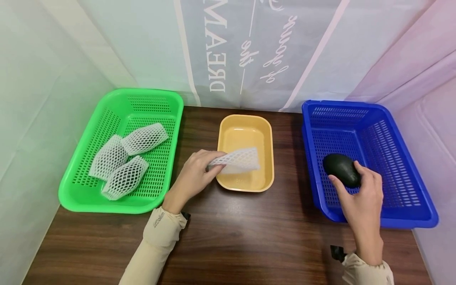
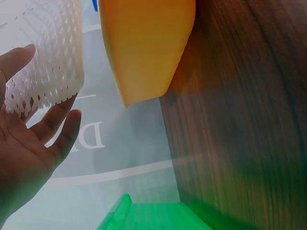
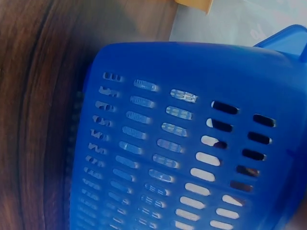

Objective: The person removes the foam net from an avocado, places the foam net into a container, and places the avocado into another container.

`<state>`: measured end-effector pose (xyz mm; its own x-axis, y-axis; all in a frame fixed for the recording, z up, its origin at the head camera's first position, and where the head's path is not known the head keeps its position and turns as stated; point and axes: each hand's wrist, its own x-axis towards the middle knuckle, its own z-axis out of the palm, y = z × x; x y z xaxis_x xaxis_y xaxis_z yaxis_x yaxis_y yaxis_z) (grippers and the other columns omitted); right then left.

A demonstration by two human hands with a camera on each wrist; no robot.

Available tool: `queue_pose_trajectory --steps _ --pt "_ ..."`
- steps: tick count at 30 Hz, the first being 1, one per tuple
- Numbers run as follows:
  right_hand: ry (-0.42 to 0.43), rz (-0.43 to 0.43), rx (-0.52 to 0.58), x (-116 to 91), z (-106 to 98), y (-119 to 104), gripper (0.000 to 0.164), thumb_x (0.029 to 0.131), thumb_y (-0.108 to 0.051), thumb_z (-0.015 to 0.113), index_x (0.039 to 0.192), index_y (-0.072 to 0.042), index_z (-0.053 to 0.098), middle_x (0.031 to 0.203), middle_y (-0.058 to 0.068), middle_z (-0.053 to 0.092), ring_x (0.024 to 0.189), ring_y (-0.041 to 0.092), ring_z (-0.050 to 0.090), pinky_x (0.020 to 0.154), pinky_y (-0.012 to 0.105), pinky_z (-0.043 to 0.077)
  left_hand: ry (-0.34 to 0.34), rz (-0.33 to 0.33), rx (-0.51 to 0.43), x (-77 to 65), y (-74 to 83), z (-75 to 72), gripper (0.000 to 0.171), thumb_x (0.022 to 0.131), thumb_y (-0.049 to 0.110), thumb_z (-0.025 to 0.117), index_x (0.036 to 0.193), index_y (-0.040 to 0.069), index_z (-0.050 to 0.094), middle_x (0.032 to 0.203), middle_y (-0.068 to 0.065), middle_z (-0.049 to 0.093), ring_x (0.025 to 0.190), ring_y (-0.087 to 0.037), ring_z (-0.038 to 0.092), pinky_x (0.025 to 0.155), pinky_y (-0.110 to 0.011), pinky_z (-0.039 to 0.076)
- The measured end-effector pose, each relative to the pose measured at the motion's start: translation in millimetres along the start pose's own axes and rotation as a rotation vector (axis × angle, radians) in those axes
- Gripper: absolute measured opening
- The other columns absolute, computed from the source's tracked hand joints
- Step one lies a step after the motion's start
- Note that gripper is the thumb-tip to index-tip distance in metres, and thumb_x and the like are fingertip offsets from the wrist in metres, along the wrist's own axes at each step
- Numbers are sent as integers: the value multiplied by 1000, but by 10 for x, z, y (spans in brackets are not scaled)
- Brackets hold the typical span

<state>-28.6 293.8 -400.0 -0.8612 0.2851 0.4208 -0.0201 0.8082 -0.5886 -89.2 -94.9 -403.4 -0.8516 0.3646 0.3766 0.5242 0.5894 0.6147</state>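
My left hand (image 1: 195,171) pinches one end of a white foam net sleeve (image 1: 242,160) between thumb and fingers. The sleeve hangs over the yellow tray (image 1: 222,136), looking flat and see-through. In the left wrist view its mesh (image 2: 53,52) spreads open above the palm. My right hand (image 1: 365,196) grips a dark green avocado (image 1: 340,168) by its sides, within the blue basket (image 1: 310,158). From the right wrist camera, the slotted wall of that basket hides the fruit and most of the hand.
At the left, a green basket (image 1: 173,158) holds 3 net-sleeved bundles (image 1: 124,178), with dark fruit showing through the mesh of one. A printed cloth backdrop (image 1: 246,51) rises behind the dark wooden table (image 1: 249,237). Pale cloth walls stand at both sides.
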Motion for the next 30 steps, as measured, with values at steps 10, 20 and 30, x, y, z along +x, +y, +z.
queue_pose_trajectory --steps 10,20,30 --pt "-158 170 -109 58 32 42 70 85 -14 78 145 3 45 137 35 45 119 52 44 92 65 35 3 -12 55 211 -96 155 26 92 20 69 117 11 72 116 -4 74 102 -25 67 91 -45 48" --pt "-281 242 -157 129 14 43 71 89 -20 74 146 5 40 141 37 40 121 54 41 91 68 34 16 -38 96 367 -159 198 24 93 23 68 115 16 72 115 0 74 100 -23 66 93 -46 45" --pt "-366 248 -209 192 33 81 71 91 -26 71 145 8 39 140 39 39 123 56 41 88 69 35 -7 -57 114 515 -207 275 23 94 25 67 116 17 72 116 1 74 100 -23 65 94 -46 44"
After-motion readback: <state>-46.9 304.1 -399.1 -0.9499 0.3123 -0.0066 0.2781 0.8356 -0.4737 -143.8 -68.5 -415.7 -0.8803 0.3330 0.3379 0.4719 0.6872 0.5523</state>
